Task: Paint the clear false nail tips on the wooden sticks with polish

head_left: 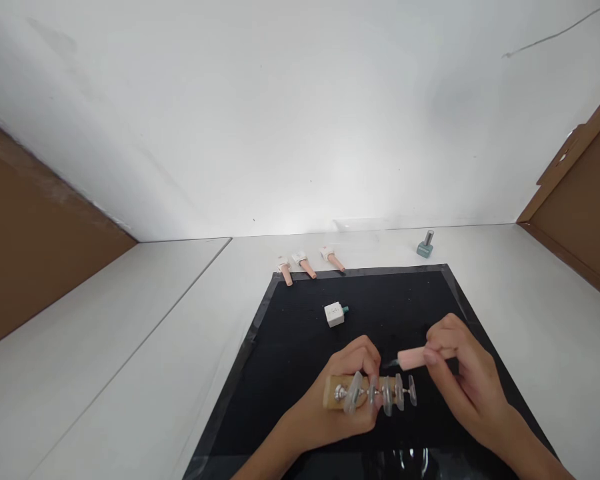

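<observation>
My left hand (337, 400) is closed around a small wooden holder (336, 392) that carries several clear nail tips on metal pins (385, 393). My right hand (463, 373) pinches a pink nail-polish brush cap (413, 359), its brush end pointing left toward the tips. Both hands hover over a black mat (290, 347). An open white polish bottle with a teal neck (335, 313) lies on the mat just beyond my hands.
Three pink-capped polish bottles (307, 265) lie along the mat's far edge on the white table (130, 360). A teal bottle (425, 246) stands at the far right. A clear plastic box (360, 230) sits against the white wall. Brown panels flank both sides.
</observation>
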Demonstrator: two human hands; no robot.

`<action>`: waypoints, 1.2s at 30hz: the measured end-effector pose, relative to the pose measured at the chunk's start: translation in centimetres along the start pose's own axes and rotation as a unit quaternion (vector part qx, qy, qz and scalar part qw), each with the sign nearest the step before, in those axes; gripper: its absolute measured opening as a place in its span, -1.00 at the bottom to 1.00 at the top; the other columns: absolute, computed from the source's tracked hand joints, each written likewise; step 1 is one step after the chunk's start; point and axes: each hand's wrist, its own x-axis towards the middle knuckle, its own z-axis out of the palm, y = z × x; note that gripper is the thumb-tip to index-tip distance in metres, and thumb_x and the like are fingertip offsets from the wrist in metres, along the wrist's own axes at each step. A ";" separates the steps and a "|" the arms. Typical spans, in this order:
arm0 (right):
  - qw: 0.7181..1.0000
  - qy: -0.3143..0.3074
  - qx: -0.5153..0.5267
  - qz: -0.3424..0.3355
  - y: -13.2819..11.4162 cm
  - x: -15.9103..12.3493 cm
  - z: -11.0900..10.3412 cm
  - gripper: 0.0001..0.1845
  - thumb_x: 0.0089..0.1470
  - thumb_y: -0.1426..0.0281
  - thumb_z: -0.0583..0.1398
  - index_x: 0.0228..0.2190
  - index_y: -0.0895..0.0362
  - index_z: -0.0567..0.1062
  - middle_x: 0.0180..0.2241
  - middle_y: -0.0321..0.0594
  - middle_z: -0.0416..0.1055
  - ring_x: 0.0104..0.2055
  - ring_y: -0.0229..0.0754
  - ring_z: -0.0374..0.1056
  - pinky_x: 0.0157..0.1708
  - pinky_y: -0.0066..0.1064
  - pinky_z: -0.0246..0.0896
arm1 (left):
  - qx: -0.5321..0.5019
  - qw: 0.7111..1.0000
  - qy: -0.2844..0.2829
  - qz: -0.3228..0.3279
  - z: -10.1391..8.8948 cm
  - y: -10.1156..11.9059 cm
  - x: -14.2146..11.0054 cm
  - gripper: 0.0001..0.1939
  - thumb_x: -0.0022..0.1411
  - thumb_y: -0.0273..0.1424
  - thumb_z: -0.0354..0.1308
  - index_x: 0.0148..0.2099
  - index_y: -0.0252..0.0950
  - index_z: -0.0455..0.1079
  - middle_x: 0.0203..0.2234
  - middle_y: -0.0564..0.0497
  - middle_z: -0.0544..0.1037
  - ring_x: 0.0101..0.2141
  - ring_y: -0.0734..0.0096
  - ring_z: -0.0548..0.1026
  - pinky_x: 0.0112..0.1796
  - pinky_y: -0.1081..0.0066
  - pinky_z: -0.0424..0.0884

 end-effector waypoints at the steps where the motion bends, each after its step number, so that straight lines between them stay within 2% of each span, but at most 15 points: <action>1: 1.000 0.014 0.007 0.008 0.0 0.0 0.0 -0.81 0.22 0.54 0.00 -0.41 0.06 0.24 -0.54 -0.33 0.18 -0.53 -0.22 0.14 -0.58 -0.42 0.06 | -0.002 1.000 0.001 0.000 0.0 0.0 0.0 -0.83 -0.09 -0.62 0.10 -0.46 -0.28 0.21 -0.46 0.07 0.28 -0.46 0.50 0.30 -0.47 0.52 0.21; 3: 0.999 0.005 0.037 0.007 -0.1 0.0 -0.2 -0.81 0.25 0.49 -0.01 -0.42 0.06 0.23 -0.54 -0.33 0.16 -0.52 -0.22 0.14 -0.60 -0.43 0.06 | -0.004 1.000 0.003 -0.003 0.0 0.1 0.2 -0.84 -0.08 -0.62 0.11 -0.46 -0.28 0.22 -0.45 0.07 0.28 -0.46 0.51 0.29 -0.46 0.52 0.22; 7: 0.996 -0.064 0.050 -0.045 -0.3 0.3 -0.4 -0.78 0.30 0.44 -0.05 -0.43 0.07 0.19 -0.56 -0.35 0.16 -0.55 -0.26 0.10 -0.59 -0.43 0.04 | -0.042 0.999 0.004 -0.019 -0.1 0.4 0.4 -0.84 -0.01 -0.59 0.15 -0.47 -0.29 0.22 -0.46 0.08 0.28 -0.46 0.53 0.30 -0.45 0.51 0.27; 10: 0.999 -0.033 0.026 -0.027 -0.2 0.0 -0.2 -0.81 0.30 0.47 -0.05 -0.39 0.08 0.21 -0.53 -0.33 0.15 -0.50 -0.24 0.11 -0.56 -0.42 0.05 | -0.145 0.987 -0.012 -0.062 -0.1 0.3 0.2 -0.81 0.07 -0.50 0.21 -0.45 -0.31 0.21 -0.43 0.09 0.26 -0.54 0.62 0.30 -0.54 0.56 0.31; 13: 0.999 0.010 0.053 0.001 0.0 -0.5 0.1 -0.85 0.30 0.46 -0.04 -0.34 0.08 0.24 -0.50 -0.32 0.12 -0.47 -0.22 0.12 -0.55 -0.43 0.06 | -0.252 0.961 -0.029 -0.107 0.0 -0.1 -0.1 -0.75 0.13 -0.40 0.24 -0.44 -0.33 0.21 -0.39 0.08 0.23 -0.57 0.68 0.35 -0.59 0.61 0.36; 16: 0.993 -0.034 0.110 0.008 -0.2 -0.6 0.1 -0.81 0.32 0.38 -0.05 -0.37 0.07 0.22 -0.51 -0.34 0.11 -0.48 -0.24 0.12 -0.56 -0.45 0.07 | -0.319 0.941 -0.039 -0.108 0.3 -0.6 -0.1 -0.71 0.14 -0.33 0.25 -0.44 -0.35 0.21 -0.39 0.09 0.24 -0.56 0.70 0.39 -0.59 0.66 0.39; 19: 0.994 -0.053 0.095 0.020 -0.3 -0.5 0.2 -0.76 0.33 0.37 -0.07 -0.42 0.07 0.19 -0.51 -0.34 0.13 -0.49 -0.25 0.11 -0.56 -0.44 0.05 | -0.371 0.922 -0.058 -0.099 0.6 -1.0 -0.1 -0.68 0.11 -0.29 0.28 -0.43 -0.36 0.22 -0.39 0.09 0.24 -0.56 0.72 0.39 -0.59 0.69 0.40; 22: 0.997 -0.005 0.058 0.048 -0.1 -0.8 0.6 -0.77 0.32 0.42 -0.06 -0.41 0.07 0.21 -0.49 -0.32 0.13 -0.48 -0.24 0.10 -0.54 -0.42 0.03 | -0.411 0.904 -0.061 -0.097 0.8 -1.5 -0.3 -0.69 0.12 -0.29 0.28 -0.42 -0.36 0.23 -0.40 0.10 0.25 -0.56 0.70 0.43 -0.61 0.71 0.40; 24: 0.996 0.022 0.071 0.059 0.2 -1.1 0.8 -0.80 0.32 0.41 -0.06 -0.38 0.07 0.23 -0.48 -0.32 0.12 -0.47 -0.23 0.10 -0.53 -0.42 0.03 | -0.428 0.896 -0.060 -0.098 0.8 -1.7 -0.4 -0.69 0.11 -0.29 0.28 -0.42 -0.35 0.23 -0.40 0.10 0.25 -0.57 0.69 0.43 -0.63 0.71 0.39; 26: 0.992 0.016 0.112 0.056 0.2 -1.3 0.8 -0.82 0.33 0.39 -0.06 -0.35 0.06 0.24 -0.48 -0.32 0.11 -0.45 -0.22 0.11 -0.52 -0.41 0.05 | -0.435 0.893 -0.059 -0.103 0.9 -1.8 -0.4 -0.69 0.10 -0.30 0.29 -0.43 -0.36 0.24 -0.41 0.10 0.26 -0.58 0.71 0.41 -0.63 0.71 0.39; 28: 0.989 -0.019 0.140 0.045 0.0 -1.2 0.8 -0.82 0.33 0.37 -0.06 -0.35 0.05 0.23 -0.48 -0.33 0.11 -0.44 -0.21 0.12 -0.52 -0.42 0.05 | -0.435 0.892 -0.058 -0.107 0.9 -1.7 -0.3 -0.70 0.11 -0.31 0.29 -0.43 -0.36 0.24 -0.42 0.10 0.27 -0.58 0.71 0.40 -0.63 0.71 0.40; 31: 0.991 -0.044 0.120 0.049 -0.1 -1.2 0.8 -0.79 0.32 0.39 -0.05 -0.41 0.06 0.20 -0.49 -0.33 0.13 -0.47 -0.23 0.10 -0.53 -0.42 0.02 | -0.445 0.886 -0.070 -0.109 1.0 -1.8 -0.2 -0.71 0.10 -0.32 0.29 -0.43 -0.36 0.25 -0.41 0.09 0.28 -0.58 0.69 0.41 -0.64 0.72 0.39; 36: 0.993 0.016 0.076 0.086 0.4 -1.6 1.3 -0.80 0.31 0.44 -0.05 -0.39 0.06 0.23 -0.47 -0.33 0.13 -0.46 -0.23 0.10 -0.51 -0.41 0.03 | -0.476 0.869 -0.089 -0.105 1.1 -2.8 -0.8 -0.73 0.09 -0.31 0.30 -0.39 -0.35 0.27 -0.41 0.08 0.29 -0.54 0.65 0.42 -0.64 0.70 0.40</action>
